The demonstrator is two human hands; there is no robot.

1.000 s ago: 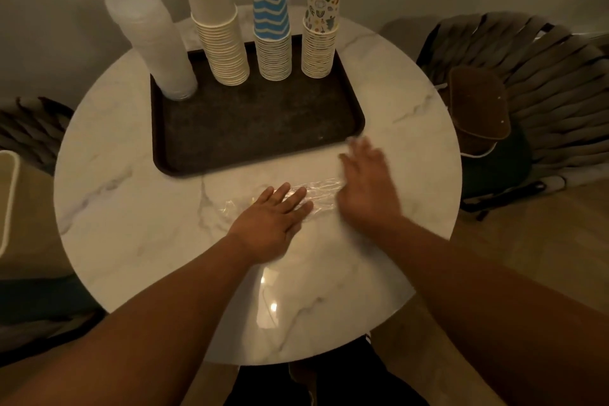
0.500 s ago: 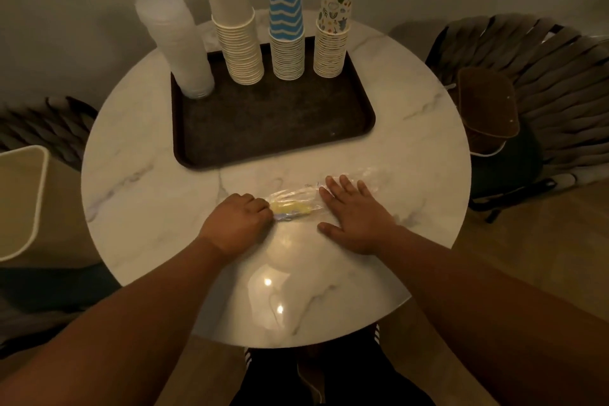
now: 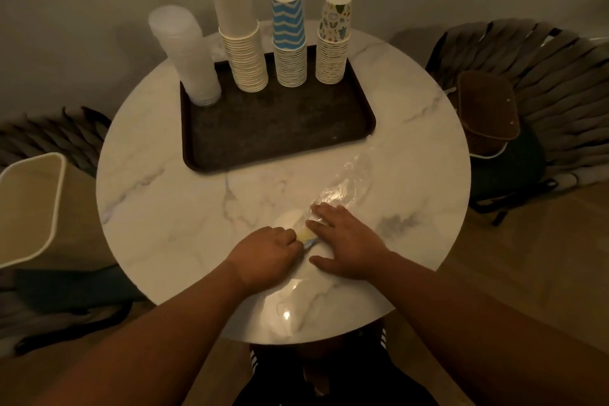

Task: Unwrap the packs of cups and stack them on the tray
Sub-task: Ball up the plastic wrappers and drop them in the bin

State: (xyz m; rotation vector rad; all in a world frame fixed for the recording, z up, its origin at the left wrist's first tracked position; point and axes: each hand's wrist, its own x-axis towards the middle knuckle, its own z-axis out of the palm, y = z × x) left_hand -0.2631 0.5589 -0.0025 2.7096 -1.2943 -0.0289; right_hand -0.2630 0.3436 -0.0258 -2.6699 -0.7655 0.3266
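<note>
A dark tray point(image 3: 276, 142) lies on the round marble table point(image 3: 158, 194). Along its far edge stand a clear plastic cup stack point(image 3: 184, 53), a tall white paper cup stack point(image 3: 239, 30), a blue zigzag cup stack point(image 3: 289, 39) and a floral cup stack point(image 3: 333, 39). An empty clear plastic wrapper point(image 3: 346, 184) lies flat on the table in front of the tray's right corner. My left hand point(image 3: 263, 257) has its fingers curled around the wrapper's near end, where a yellow and blue label shows. My right hand point(image 3: 349, 241) presses flat on the wrapper beside it.
A cream bin point(image 3: 29, 208) stands left of the table. Woven chairs sit at left and right; the right one point(image 3: 543, 76) holds a brown bag point(image 3: 484, 112). Wooden floor shows at the lower right.
My left hand went from lying flat to gripping the wrapper's near end. My right hand slid back along the wrapper toward me, and the wrapper now angles away to the right.
</note>
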